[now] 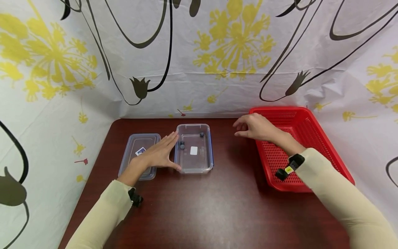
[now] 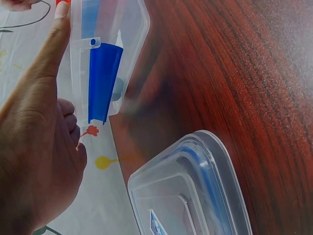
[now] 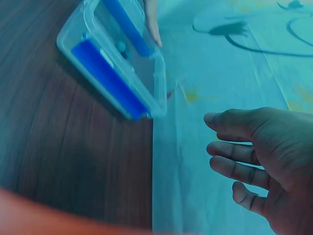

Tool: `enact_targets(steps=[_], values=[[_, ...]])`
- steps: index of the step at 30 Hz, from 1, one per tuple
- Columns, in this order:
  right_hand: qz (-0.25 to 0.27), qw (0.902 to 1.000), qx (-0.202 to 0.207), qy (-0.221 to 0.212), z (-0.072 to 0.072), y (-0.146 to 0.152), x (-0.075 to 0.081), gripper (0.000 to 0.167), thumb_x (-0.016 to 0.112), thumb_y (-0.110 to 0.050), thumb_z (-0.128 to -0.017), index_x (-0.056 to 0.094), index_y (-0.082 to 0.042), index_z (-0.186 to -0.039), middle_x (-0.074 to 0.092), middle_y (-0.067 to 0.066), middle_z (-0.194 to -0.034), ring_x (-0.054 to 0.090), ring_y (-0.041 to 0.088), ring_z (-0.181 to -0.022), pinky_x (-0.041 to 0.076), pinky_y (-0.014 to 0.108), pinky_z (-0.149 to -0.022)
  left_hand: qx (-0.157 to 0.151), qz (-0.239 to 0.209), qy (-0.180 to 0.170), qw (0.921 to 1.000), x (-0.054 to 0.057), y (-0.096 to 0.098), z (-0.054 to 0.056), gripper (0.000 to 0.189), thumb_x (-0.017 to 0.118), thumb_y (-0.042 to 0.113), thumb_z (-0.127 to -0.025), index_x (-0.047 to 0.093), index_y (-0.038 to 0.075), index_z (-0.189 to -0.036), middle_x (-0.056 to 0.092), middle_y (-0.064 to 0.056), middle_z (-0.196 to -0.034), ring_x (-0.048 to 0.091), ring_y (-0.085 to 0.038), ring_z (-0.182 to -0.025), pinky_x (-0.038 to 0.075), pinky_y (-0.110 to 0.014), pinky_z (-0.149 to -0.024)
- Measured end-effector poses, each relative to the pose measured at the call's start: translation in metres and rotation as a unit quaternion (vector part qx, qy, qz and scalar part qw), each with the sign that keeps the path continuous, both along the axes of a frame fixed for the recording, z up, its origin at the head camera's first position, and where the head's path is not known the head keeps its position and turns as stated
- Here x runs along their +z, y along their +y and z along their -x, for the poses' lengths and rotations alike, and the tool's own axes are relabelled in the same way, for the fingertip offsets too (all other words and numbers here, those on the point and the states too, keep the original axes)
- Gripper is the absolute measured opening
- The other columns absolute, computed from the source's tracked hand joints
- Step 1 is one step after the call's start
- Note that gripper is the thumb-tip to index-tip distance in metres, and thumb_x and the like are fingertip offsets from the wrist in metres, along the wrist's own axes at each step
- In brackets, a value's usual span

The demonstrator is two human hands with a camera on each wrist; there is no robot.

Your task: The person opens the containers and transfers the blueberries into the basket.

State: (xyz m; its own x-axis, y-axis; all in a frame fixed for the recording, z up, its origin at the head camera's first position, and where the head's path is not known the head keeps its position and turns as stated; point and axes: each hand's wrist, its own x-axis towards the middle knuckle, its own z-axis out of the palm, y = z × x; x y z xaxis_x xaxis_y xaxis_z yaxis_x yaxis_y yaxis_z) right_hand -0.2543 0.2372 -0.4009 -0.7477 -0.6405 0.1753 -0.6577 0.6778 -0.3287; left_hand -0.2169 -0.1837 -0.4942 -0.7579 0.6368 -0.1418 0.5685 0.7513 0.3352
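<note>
Clear container (image 1: 200,160) mid-frame, three small dark balls (image 1: 182,146) inside. Left hand (image 1: 158,152) at its left side: fingers straight, thumb spread wide, no pinch. Clear lid (image 1: 140,141) flat on the table (image 1: 199,214), left of frame, partly under that hand in view. Right hand (image 1: 256,127) right of centre, fingers slack, slightly apart, by red basket (image 1: 281,110) at right.

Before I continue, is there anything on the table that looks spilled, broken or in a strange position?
Nothing stands out. The clear container sits upright, with small dark round pieces inside and none visible outside it. The clear lid lies flat beside it, and the red basket stands upright. I see no damage.
</note>
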Motion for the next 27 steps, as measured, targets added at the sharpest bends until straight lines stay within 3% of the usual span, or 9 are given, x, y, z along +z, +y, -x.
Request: enact_targets(steps=[10, 14, 20, 27], values=[[0.062, 0.9961, 0.042, -0.046, 0.009, -0.062, -0.026, 0.024, 0.089, -0.013, -0.086, 0.081, -0.005, -0.106, 0.079, 0.008, -0.098, 0.075, 0.023, -0.084, 0.062, 0.045, -0.078, 0.002, 0.009, 0.005, 0.9999, -0.001, 0.002, 0.001, 0.142, 0.080, 0.077, -0.076, 0.004, 0.001, -0.169, -0.004, -0.014, -0.178, -0.001, -0.030, -0.165, 0.009, -0.050, -0.132], [0.078, 0.9934, 0.053, -0.065, 0.014, -0.088, -0.039, 0.023, 0.090, -0.012, -0.084, 0.081, -0.004, -0.104, 0.080, 0.009, -0.095, 0.075, 0.020, -0.082, 0.062, 0.041, -0.078, 0.006, 0.012, 0.002, 0.9999, 0.000, 0.002, 0.001, 0.142, 0.079, 0.078, -0.076, 0.003, 0.001, -0.169, -0.004, -0.015, -0.178, 0.001, -0.031, -0.164, 0.009, -0.050, -0.132], [0.068, 0.9913, 0.061, -0.095, 0.022, -0.121, -0.056, 0.023, 0.089, -0.014, -0.085, 0.081, -0.004, -0.104, 0.080, 0.008, -0.094, 0.074, 0.014, -0.082, 0.061, 0.032, -0.078, 0.012, 0.014, 0.006, 0.9998, 0.001, 0.001, 0.001, 0.142, 0.077, 0.081, -0.076, 0.005, 0.002, -0.170, -0.003, -0.014, -0.178, 0.003, -0.032, -0.165, 0.012, -0.052, -0.132], [0.038, 0.9892, 0.059, -0.129, 0.024, -0.154, -0.072, 0.028, 0.087, -0.014, -0.088, 0.079, 0.002, -0.110, 0.080, 0.010, -0.097, 0.076, 0.017, -0.086, 0.061, 0.029, -0.080, 0.010, 0.024, 0.008, 0.9996, 0.001, 0.002, 0.000, 0.141, 0.076, 0.081, -0.077, 0.006, 0.002, -0.169, -0.004, -0.014, -0.179, 0.002, -0.031, -0.165, 0.012, -0.051, -0.132]])
